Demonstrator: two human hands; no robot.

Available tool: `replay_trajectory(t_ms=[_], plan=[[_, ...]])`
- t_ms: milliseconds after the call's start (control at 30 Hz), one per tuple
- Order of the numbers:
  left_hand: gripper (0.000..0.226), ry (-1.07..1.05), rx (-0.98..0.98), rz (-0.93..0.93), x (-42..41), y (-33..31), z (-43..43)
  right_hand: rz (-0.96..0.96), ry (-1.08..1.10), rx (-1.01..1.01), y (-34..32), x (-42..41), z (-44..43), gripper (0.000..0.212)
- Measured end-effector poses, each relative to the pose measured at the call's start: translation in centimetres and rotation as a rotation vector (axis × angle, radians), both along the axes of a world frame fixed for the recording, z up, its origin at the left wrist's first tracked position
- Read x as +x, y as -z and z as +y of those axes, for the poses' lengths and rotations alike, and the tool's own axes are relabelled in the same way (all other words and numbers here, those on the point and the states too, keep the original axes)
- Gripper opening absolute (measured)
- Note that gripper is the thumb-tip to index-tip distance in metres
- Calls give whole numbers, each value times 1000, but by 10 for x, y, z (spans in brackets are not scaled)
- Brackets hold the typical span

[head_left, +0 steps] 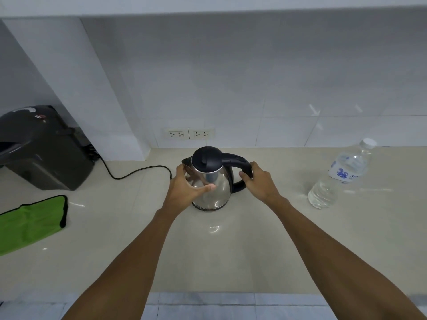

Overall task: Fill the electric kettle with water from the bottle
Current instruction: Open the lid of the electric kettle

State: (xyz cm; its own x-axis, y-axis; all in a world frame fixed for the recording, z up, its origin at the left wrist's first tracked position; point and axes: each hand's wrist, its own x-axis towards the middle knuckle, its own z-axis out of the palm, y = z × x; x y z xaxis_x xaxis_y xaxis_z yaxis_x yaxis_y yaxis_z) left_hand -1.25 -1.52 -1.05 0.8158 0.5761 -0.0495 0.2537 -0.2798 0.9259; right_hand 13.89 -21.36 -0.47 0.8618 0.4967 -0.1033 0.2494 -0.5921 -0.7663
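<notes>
While the kettle is sitting on the worktop with its lid shut, the right hand is closing its grip on the handle and the left hand is cupping the body; holding it steady should help open the lid before reaching for the capped bottle standing well to the right.

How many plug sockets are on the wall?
2. Both sit side by side low on the tiled wall, just behind the kettle: the left socket plate and the right socket plate. More could be hidden behind the black appliance on the left.
</notes>
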Motion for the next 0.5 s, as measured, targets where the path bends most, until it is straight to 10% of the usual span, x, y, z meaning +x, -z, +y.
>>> replay_trajectory(t_ms=[500], plan=[[91, 90, 22, 52, -100, 4, -30, 12, 76, -28, 12, -115, -45, 26]])
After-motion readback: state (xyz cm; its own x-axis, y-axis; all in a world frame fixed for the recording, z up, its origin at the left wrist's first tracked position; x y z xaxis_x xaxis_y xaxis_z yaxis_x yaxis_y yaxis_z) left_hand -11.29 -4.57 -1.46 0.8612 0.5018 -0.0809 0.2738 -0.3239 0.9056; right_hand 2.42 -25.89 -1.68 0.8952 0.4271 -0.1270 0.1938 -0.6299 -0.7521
